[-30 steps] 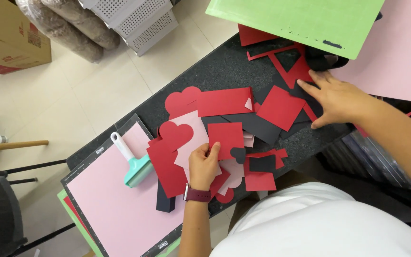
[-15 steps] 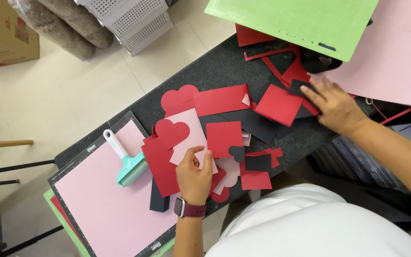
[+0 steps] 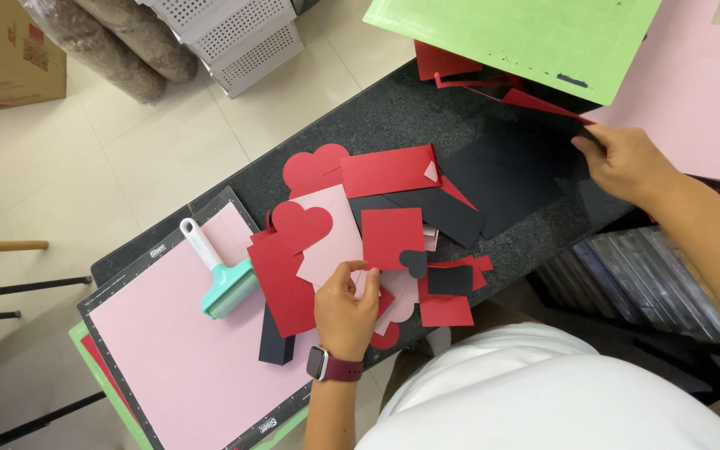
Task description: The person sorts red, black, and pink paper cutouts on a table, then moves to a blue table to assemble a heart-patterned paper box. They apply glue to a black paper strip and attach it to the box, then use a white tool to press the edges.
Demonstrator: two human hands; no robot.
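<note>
Black paper point(image 3: 506, 171), a big sheet, lies flat on the dark table point(image 3: 377, 112), its long side running from the red pieces up toward the right hand point(image 3: 622, 158), which pinches its far corner. Nearer, the left hand point(image 3: 345, 308) pinches the edge of a pink card point(image 3: 335, 242) in the pile. A small teal roller point(image 3: 225, 279) rests on the pink mat point(image 3: 185, 358), its white handle pointing away.

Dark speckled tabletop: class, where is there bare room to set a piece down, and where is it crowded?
The dark speckled tabletop is bare between the green cutting mat and the red heart. A narrower bare strip runs between the black sheet held by the right hand and the table's near edge. Around the left hand, cut-outs overlap thickly; the pink mat fills the left end.
</note>
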